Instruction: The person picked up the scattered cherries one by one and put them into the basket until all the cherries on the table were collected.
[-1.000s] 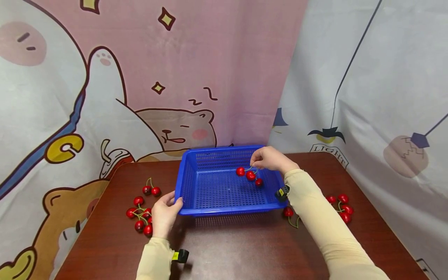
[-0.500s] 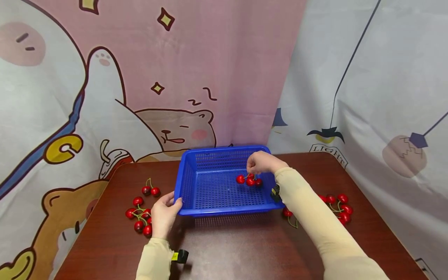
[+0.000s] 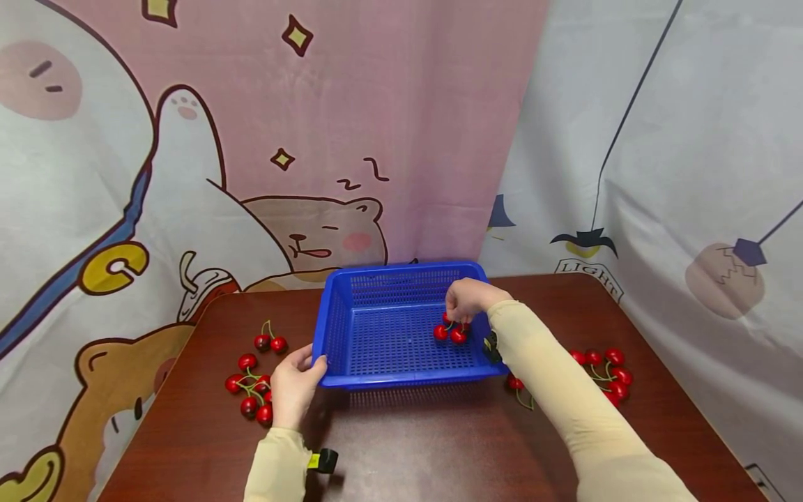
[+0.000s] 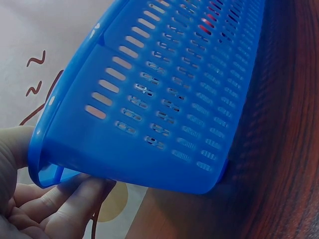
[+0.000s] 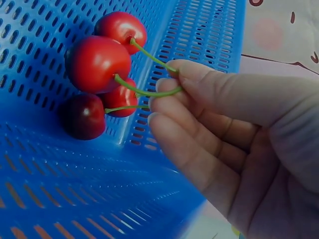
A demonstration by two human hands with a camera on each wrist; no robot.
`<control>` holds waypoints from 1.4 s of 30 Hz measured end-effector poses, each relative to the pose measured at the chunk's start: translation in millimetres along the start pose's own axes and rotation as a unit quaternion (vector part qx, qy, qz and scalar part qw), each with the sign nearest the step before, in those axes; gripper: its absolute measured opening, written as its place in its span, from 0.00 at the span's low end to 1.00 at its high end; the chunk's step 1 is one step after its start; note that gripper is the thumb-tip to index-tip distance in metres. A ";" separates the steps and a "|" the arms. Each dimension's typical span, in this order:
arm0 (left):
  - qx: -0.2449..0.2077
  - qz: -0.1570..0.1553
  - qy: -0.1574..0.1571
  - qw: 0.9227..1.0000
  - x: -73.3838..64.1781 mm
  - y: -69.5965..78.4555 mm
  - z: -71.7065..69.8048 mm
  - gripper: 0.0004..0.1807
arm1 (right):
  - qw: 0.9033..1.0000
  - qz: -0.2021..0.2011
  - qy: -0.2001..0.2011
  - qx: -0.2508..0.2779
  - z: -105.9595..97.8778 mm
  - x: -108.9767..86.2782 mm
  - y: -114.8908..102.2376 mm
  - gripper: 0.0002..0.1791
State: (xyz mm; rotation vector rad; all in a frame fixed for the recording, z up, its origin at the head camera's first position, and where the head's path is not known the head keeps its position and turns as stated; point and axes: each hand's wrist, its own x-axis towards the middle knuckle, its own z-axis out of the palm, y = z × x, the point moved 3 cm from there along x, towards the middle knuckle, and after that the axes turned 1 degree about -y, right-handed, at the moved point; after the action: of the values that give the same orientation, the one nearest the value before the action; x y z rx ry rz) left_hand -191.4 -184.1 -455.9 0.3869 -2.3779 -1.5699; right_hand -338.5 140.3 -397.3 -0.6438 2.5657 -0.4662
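Observation:
A blue perforated plastic basket (image 3: pixel 401 377) stands tilted slightly at the middle of the table. My left hand (image 3: pixel 297 385) grips its near left corner, thumb over the rim and fingers beneath, as the left wrist view shows. Inside the basket, toward its right side, my right hand (image 3: pixel 470 300) pinches the green stems (image 5: pixel 149 93) of a bunch of red cherries (image 5: pixel 98 64) between thumb and fingertips. The cherries hang close over the basket floor; one is darker red than the others. In the head view the hand partly hides them.
On the brown table (image 3: pixel 426 446), several cherries (image 3: pixel 249 404) lie left of the basket, with a pair (image 3: pixel 271 342) behind them. More cherries (image 3: pixel 615 376) lie at the right, and one (image 3: pixel 514 382) sits by the basket's near right corner, partly behind my forearm. A printed curtain (image 3: pixel 433 139) hangs behind.
My right hand has lowered into the basket with the cherries, which now hang closer to its floor and bunch together. The left hand keeps its grip on the corner.

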 end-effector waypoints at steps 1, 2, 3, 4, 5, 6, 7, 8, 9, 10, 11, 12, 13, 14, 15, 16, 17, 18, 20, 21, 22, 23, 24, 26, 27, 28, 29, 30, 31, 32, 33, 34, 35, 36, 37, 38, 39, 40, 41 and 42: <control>-0.001 0.000 0.000 1.000 -0.1 0.3 0.0 0.20 | 1.000 0.003 -0.002 0.004 0.4 0.0 0.6 0.06; -0.001 -0.001 0.001 1.000 0.1 0.3 0.1 0.20 | 1.000 0.006 -0.004 0.007 0.9 0.0 1.2 0.06; -0.002 -0.001 0.002 1.000 0.2 0.3 0.3 0.20 | 1.000 0.007 -0.006 0.009 1.3 0.0 1.5 0.06; -0.003 -0.001 0.003 1.000 0.4 0.3 0.5 0.20 | 1.000 0.010 -0.008 0.013 1.7 -0.1 1.9 0.06; -0.004 -0.002 0.003 1.000 0.6 0.4 0.8 0.20 | 1.000 0.013 -0.009 0.015 2.0 -0.1 2.4 0.05; -0.004 -0.002 0.004 1.000 0.7 0.5 1.0 0.19 | 1.000 0.016 -0.011 0.017 2.3 -0.4 3.0 0.04; -0.004 -0.002 0.005 1.000 0.8 0.5 1.2 0.19 | 1.000 0.020 -0.012 0.018 2.3 -0.8 3.5 0.04; -0.004 -0.002 0.005 1.000 1.0 0.5 1.4 0.19 | 0.999 0.022 -0.013 0.019 2.4 -1.1 3.7 0.03; -0.005 -0.002 0.005 1.000 0.7 0.7 1.3 0.19 | 1.000 0.022 -0.013 0.017 2.3 -1.6 3.9 0.02; -0.005 -0.002 0.004 1.000 0.5 0.8 1.2 0.19 | 1.000 0.022 -0.013 0.017 2.1 -2.0 4.3 0.02; -0.004 -0.002 0.004 1.000 0.3 0.9 1.0 0.20 | 1.000 0.020 -0.013 0.018 1.7 -2.6 4.5 0.03; -0.004 -0.001 0.003 1.000 0.2 0.9 0.9 0.20 | 1.000 0.018 -0.013 0.015 1.1 -3.4 4.5 0.04; -0.005 -0.001 0.002 1.000 -0.1 1.0 0.8 0.20 | 1.000 0.016 -0.011 0.011 0.6 -4.0 4.4 0.04; -0.004 -0.001 0.002 1.000 -0.4 1.0 0.6 0.20 | 1.000 0.012 -0.009 0.006 -0.1 -4.8 4.3 0.05; -0.002 -0.001 0.002 1.000 -0.6 1.1 0.4 0.20 | 1.000 0.009 -0.007 0.001 -0.9 -5.9 4.1 0.07; -0.001 -0.001 0.002 1.000 -0.7 1.1 0.4 0.20 | 1.000 0.006 -0.006 0.000 -1.8 -6.9 3.8 0.07; 0.000 0.000 0.002 1.000 -0.7 1.2 0.3 0.20 | 1.000 -0.001 -0.003 -0.007 -2.8 -8.1 3.3 0.08; 0.002 0.000 0.002 1.000 -0.7 1.3 0.2 0.20 | 1.000 -0.009 -0.001 -0.015 -4.0 -9.4 2.8 0.08; 0.004 0.001 0.002 1.000 -0.7 1.3 0.2 0.20 | 0.999 -0.026 0.003 -0.020 -6.1 -12.4 2.1 0.09; 0.004 0.001 0.002 1.000 -0.7 1.2 0.2 0.20 | 0.999 -0.034 0.005 -0.019 -7.0 -14.0 2.1 0.09; 0.003 0.001 0.001 1.000 -0.7 1.2 0.2 0.20 | 0.999 -0.045 0.007 -0.018 -8.0 -15.8 2.3 0.10; 0.003 0.001 0.001 1.000 -0.6 1.2 0.3 0.20 | 0.998 -0.053 0.009 -0.015 -8.9 -17.8 2.6 0.10; 0.003 0.001 0.001 1.000 -0.6 1.1 0.4 0.20 | 0.998 -0.059 0.010 -0.010 -9.6 -19.9 3.1 0.10; 0.004 0.001 0.002 1.000 -0.5 0.7 0.5 0.20 | 0.998 -0.069 0.014 0.001 -11.1 -24.8 4.7 0.12; 0.004 0.001 0.003 1.000 -0.4 0.6 0.8 0.20 | 0.997 -0.070 0.015 0.009 -12.0 -27.5 5.6 0.13; 0.003 0.002 0.003 1.000 -0.1 0.4 1.1 0.20 | 0.997 -0.071 0.016 0.014 -13.1 -30.5 6.2 0.14; 0.003 0.004 0.004 1.000 0.2 0.1 1.4 0.20 | 0.997 -0.070 0.018 0.018 -14.3 -33.3 7.0 0.15; 0.003 0.005 0.005 1.000 0.5 -0.1 1.6 0.20 | 0.997 -0.074 0.020 0.019 -15.5 -35.9 8.0 0.16; 0.002 0.007 0.005 1.000 0.7 -0.2 1.9 0.20 | 0.997 -0.076 0.022 0.022 -16.9 -38.7 8.9 0.17; 0.001 0.008 0.006 1.000 0.9 -0.1 2.1 0.20 | 0.996 -0.077 0.025 0.023 -18.5 -41.7 9.8 0.18; 0.000 0.008 0.006 1.000 1.0 0.0 2.3 0.20 | 0.996 -0.080 0.028 0.023 -20.2 -44.9 10.5 0.19; -0.001 0.009 0.007 1.000 1.1 0.0 2.3 0.20 | 0.996 -0.085 0.032 0.021 -21.8 -48.1 11.4 0.20; -0.001 0.010 0.007 1.000 1.1 0.2 2.3 0.20 | 0.995 -0.090 0.036 0.019 -23.2 -51.3 12.2 0.21; -0.001 0.010 0.007 1.000 1.2 0.3 2.4 0.20 | 0.995 -0.094 0.040 0.020 -24.7 -54.6 13.0 0.21; 0.000 0.010 0.007 1.000 1.1 0.6 2.4 0.20 | 0.994 -0.096 0.044 0.019 -26.2 -58.3 13.8 0.22; 0.000 0.009 0.007 1.000 1.2 0.5 2.4 0.20 | 0.994 -0.099 0.049 0.019 -27.7 -62.2 14.5 0.23; 0.000 0.008 0.007 1.000 1.2 0.6 2.4 0.20 | 0.993 -0.102 0.054 0.018 -29.1 -66.1 15.5 0.24; 0.001 0.008 0.006 1.000 1.0 0.7 2.3 0.19 | 0.993 -0.103 0.059 0.017 -30.3 -69.8 16.8 0.24; 0.001 0.007 0.005 1.000 0.8 0.7 2.4 0.19 | 0.992 -0.107 0.065 0.016 -31.5 -73.6 18.0 0.25; 0.002 0.006 0.005 1.000 0.8 0.7 2.5 0.19 | 0.991 -0.108 0.071 0.017 -32.8 -77.6 19.8 0.25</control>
State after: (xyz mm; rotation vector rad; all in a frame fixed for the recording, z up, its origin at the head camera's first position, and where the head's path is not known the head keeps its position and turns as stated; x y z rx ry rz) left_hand -193.0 -182.0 -456.1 0.3798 -2.3719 -1.5558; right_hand -300.7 203.3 -351.5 -0.9122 2.6251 -0.6464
